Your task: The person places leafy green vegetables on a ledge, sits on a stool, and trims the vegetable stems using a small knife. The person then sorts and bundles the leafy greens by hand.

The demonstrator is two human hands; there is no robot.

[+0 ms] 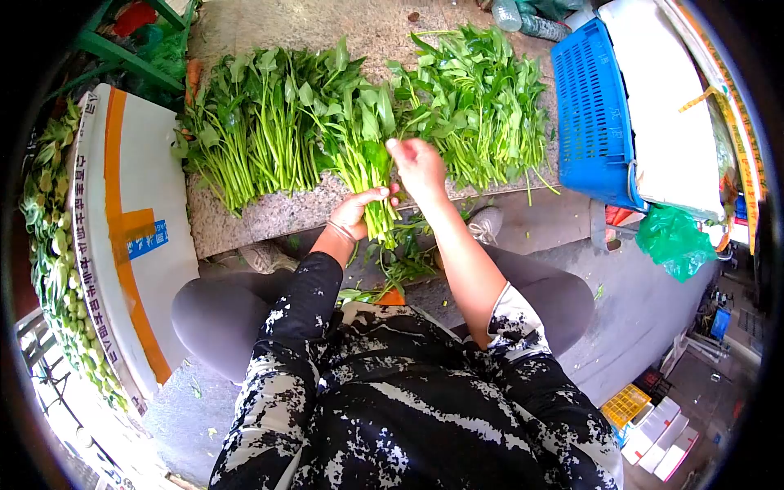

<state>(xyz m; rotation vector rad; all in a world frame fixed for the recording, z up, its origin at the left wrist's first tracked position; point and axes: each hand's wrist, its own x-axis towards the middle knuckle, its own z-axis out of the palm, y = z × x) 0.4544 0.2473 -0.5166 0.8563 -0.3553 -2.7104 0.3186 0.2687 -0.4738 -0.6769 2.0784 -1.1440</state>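
Note:
My left hand is wrapped around the stems of a bunch of water spinach, just over the near edge of the stone slab. The leafy end of this bunch points away from me. My right hand is at the bunch's right side, its fingers curled in a pinch against the leaves; what lies between the fingertips is hidden. To the left lies a wide pile of water spinach, leaves away and cut stems toward me. Another pile of water spinach rests on the right.
The stone slab carries the greens. A white foam box with orange tape stands left, a blue plastic basket right, with a green plastic bag nearby. Loose stems and leaves lie on the ground between my feet.

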